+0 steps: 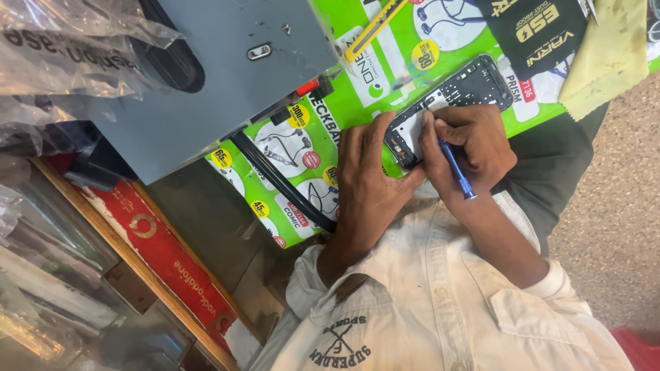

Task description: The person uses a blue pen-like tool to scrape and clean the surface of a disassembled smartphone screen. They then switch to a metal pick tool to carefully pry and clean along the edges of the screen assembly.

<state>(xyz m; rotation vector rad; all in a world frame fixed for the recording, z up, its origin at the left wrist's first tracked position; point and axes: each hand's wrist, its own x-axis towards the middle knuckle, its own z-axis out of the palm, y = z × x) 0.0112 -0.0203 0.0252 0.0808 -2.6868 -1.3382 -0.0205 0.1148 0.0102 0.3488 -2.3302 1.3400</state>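
Observation:
A black mobile phone with its back removed and its inner parts showing lies on a green printed sheet. My left hand grips the phone's near end and steadies it. My right hand is closed around a thin blue-handled screwdriver, held like a pen. The tool's tip touches the phone near its near end, right by my left thumb. Both hands are close together and touch at the phone.
A grey metal box stands to the left, with a black cable running from it past my left hand. A yellow utility knife, a black packet and a yellow cloth lie beyond the phone. Clear plastic bags are piled at far left.

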